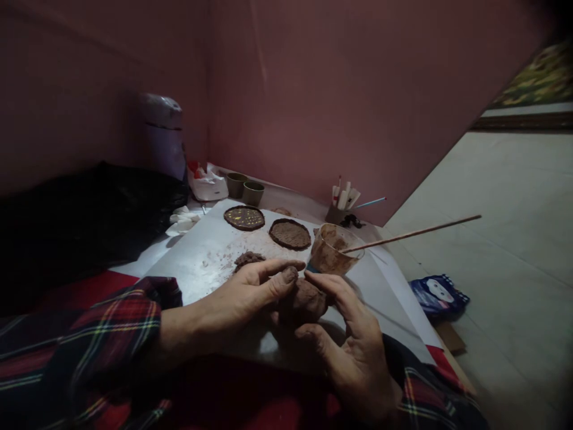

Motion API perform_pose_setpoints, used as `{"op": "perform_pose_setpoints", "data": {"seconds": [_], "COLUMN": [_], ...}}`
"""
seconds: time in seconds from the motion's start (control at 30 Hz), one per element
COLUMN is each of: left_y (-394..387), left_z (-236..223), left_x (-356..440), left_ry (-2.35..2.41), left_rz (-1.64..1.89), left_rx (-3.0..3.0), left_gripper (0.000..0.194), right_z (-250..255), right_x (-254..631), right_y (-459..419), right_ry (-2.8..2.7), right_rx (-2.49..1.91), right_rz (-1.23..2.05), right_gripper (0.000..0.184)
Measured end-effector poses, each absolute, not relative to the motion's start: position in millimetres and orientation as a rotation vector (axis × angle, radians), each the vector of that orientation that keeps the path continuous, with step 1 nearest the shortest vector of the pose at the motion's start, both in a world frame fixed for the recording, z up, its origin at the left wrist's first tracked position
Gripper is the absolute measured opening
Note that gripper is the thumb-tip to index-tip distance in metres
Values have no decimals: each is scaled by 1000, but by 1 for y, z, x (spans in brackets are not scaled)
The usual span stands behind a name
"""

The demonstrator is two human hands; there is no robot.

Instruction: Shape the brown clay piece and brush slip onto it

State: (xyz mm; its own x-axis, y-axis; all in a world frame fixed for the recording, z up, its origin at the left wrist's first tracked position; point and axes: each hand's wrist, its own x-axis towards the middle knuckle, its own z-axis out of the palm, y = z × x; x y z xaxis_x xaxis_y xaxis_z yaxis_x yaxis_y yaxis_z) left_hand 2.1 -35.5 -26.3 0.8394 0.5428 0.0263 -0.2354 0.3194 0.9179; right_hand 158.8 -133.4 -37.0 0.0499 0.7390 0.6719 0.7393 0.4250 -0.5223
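Observation:
Between my two hands is a rounded brown lump of clay (308, 300), held over the white paper. My left hand (250, 297) grips its left side, with the thumb on top and the lower fingers hidden behind the lump. Curved around the right side is my right hand (353, 343), index finger at the upper edge and thumb near the lower edge. Brown smears mark my left thumb. Just beyond my left hand lies a crumbly heap of brown clay (249, 259). A clear plastic cup (329, 254), coated inside with brown material, holds a long thin stick (416, 232).
Two flat, rimmed clay discs, one yellow-speckled (244, 218) and one plain (290, 233), lie on white paper (210, 239). Behind are two small pots (253, 194) and a holder with brushes (342, 203). A black bag (89, 221) sits left; a blue packet (439, 294) right.

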Motion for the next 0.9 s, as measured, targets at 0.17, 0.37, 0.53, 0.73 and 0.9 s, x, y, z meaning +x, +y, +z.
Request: {"op": "perform_pose_setpoints", "data": {"seconds": [0.17,0.37,0.53,0.73,0.9], "left_y": [-35,-33,-31,-33,-37], "left_z": [-26,-19,-19,-15,-16], "left_x": [1,-2,-2,-3,0], "left_ry": [306,320,279,392,383], "left_rz": [502,470,460,551,463], "left_rx": [1204,1463,1501,1460,1290], "left_gripper": [42,48,52,50,32], "right_z": [-34,-33,-34,-40,-40], "right_x": [156,152,155,156,157], "right_y": [-135,-136,-132,-135,-134], "right_ry": [-1656,-1542,-1574,-1481,-1445], "right_rx": [-1288,-1292,-1271,-1330,-1334], "right_rz": [122,215,300,240,288], "right_gripper": [37,29,29,49,42]}}
